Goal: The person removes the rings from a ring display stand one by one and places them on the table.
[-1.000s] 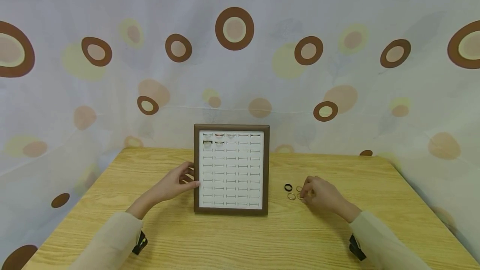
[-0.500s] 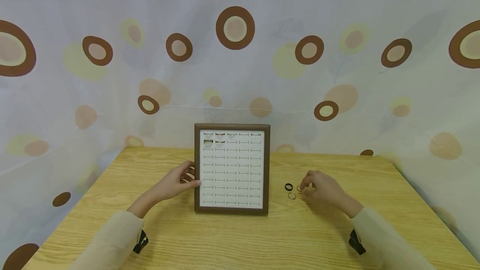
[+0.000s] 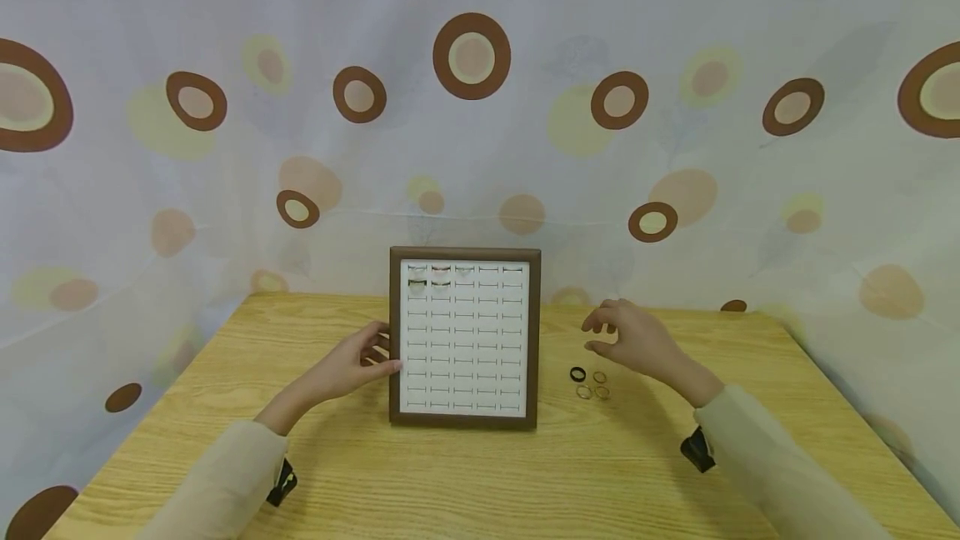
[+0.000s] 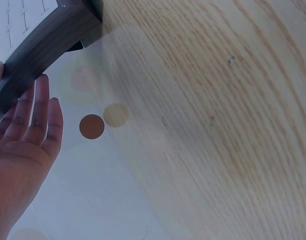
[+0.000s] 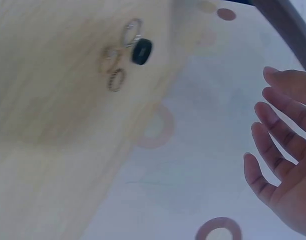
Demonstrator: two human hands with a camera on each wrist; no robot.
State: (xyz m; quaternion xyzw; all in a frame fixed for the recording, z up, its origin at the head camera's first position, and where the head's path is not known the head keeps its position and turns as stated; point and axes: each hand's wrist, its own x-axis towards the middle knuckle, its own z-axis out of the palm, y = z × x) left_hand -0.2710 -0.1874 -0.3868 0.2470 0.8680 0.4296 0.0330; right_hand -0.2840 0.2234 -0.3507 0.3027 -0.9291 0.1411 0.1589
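Ring display frame (image 3: 533, 332): brown border round a white panel with rows of slots; it stands up on the wood-grain table (image 3: 450, 482), panel facing the person.
Seated rings (image 3: 440, 284): inside the frame, in its top two rows; three show at the left of the top row and two at the left of the second. The top row's far right slot is too small to read.
Left hand (image 3: 358, 365): at the frame's left side, gripping it, thumb on the front of the border and fingers behind; in the left wrist view those fingers lie close together, tips partly hidden by the frame.
Right hand (image 3: 633, 342): in the air to the right of the frame, well apart from it; fingers spread and loosely bent, thumb apart from them, holding nothing that shows.
Black ring (image 5: 142, 52): on the table to the right of the frame, the broadest band of the four loose ones.
Thin metallic rings (image 3: 584, 397): three, just beside the black ring, also to the right of the frame.
Beige sleeves (image 3: 772, 457): one on either side of the frame, nearer the person, each with a black wrist device (image 3: 699, 450) below.
Dotted backdrop (image 3: 465, 157): pale cloth behind the frame, printed with brown, yellow and peach circles.
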